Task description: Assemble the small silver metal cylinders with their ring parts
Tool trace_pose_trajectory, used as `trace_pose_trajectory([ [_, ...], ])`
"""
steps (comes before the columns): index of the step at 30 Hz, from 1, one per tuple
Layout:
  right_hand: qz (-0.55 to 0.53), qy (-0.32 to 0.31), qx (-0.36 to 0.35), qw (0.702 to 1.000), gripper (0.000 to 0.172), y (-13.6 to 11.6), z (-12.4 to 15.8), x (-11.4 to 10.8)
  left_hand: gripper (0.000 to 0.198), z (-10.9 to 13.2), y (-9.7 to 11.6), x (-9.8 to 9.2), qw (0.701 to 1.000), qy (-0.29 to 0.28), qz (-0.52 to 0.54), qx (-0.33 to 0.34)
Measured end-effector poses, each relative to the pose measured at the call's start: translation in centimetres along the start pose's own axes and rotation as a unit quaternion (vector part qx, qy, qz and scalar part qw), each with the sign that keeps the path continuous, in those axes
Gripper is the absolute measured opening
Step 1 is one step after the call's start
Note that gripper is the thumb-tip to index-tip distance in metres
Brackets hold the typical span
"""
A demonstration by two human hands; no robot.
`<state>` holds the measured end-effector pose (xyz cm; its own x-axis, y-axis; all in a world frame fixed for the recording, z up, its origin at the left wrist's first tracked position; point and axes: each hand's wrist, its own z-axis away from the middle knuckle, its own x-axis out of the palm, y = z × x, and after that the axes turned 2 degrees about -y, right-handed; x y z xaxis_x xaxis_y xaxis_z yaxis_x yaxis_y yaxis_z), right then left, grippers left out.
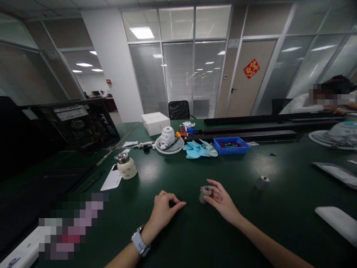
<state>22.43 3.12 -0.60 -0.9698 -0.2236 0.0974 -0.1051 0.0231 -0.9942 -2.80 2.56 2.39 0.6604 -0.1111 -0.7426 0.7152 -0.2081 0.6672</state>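
Observation:
A small grey metal cylinder [204, 196] with a round, ringed top stands upright on the green table. My right hand [221, 201] has it between the thumb and fingers from its right side; the forefinger reaches out above. To the left, my left hand [164, 209] rests on the table with its fingers curled in and the thumb tip against the forefinger. Nothing shows in that pinch, and the inner side of the other fingers is hidden. A second grey metal cylinder [262, 182] stands apart, right of my right hand.
Along the back lie a white fan part [169, 143], light-blue fan blades [196, 149] and a blue tray [232, 149] of small parts. A cream jar [127, 169] and an opened computer case [80, 124] are at left. A person [301, 102] sits far right.

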Motion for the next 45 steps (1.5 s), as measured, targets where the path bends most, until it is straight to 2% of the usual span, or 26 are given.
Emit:
trace_pose_trajectory([
  [7, 0.119, 0.007, -0.043, 0.992, 0.063, -0.2, 0.2, -0.2, 0.039, -0.1, -0.1, 0.2, 1.0, -0.007, -0.002, 0.0],
  [13, 0.175, 0.022, -0.065, 0.982, 0.057, -0.1, 0.1, -0.2, 0.031, -0.3, -0.6, 0.4, 1.0, -0.013, -0.012, 0.014],
  [16, 0.228, 0.068, -0.086, 0.967, 0.056, -1.7, -0.3, -1.3, 0.03, -0.4, -0.8, 0.4, 1.0, -0.017, -0.009, 0.021],
  [18, 0.263, 0.141, -0.115, 0.948, 0.059, -3.3, -0.7, -3.4, 0.03, -0.4, -1.0, 0.4, 0.999, -0.021, -0.002, 0.029],
  [20, 0.299, 0.23, -0.14, 0.915, 0.064, -4.8, -1.0, -6.4, 0.03, -0.5, -1.2, 0.5, 0.999, -0.024, 0.004, 0.037],
  [24, 0.393, 0.394, -0.128, 0.821, 0.067, -6.2, -1.2, -13.3, 0.027, -0.5, -1.2, 0.6, 0.999, -0.025, 0.002, 0.045],
  [26, 0.424, 0.424, -0.096, 0.795, 0.067, -5.9, -1.1, -15.8, 0.026, -0.5, -1.1, 0.7, 0.999, -0.025, -0.001, 0.046],
  [29, 0.451, 0.403, -0.047, 0.795, 0.069, -4.8, -1.2, -17.6, 0.027, -0.3, -1.0, 0.7, 0.998, -0.022, -0.001, 0.051],
  [31, 0.475, 0.384, -0.027, 0.791, 0.069, -4.2, -1.3, -17.8, 0.028, -0.3, -0.9, 0.7, 0.999, -0.014, 0.002, 0.048],
  [37, 0.559, 0.378, -0.007, 0.738, 0.066, -3.2, -1.7, -17.8, 0.028, -0.1, -0.4, 0.7, 0.998, -0.011, 0.048, 0.036],
  [41, 0.575, 0.365, 0.024, 0.732, 0.063, -3.2, -1.7, -18.2, 0.026, 0.0, 0.0, 0.6, 0.994, -0.032, 0.106, 0.022],
  [43, 0.599, 0.377, 0.02, 0.706, 0.063, -4.1, -1.5, -17.6, 0.027, 0.0, 0.1, 0.6, 0.986, -0.049, 0.157, 0.01],
  [45, 0.625, 0.409, -0.044, 0.664, 0.06, -5.6, -1.0, -15.7, 0.031, 0.0, 0.2, 0.7, 0.974, -0.074, 0.214, -0.003],
])
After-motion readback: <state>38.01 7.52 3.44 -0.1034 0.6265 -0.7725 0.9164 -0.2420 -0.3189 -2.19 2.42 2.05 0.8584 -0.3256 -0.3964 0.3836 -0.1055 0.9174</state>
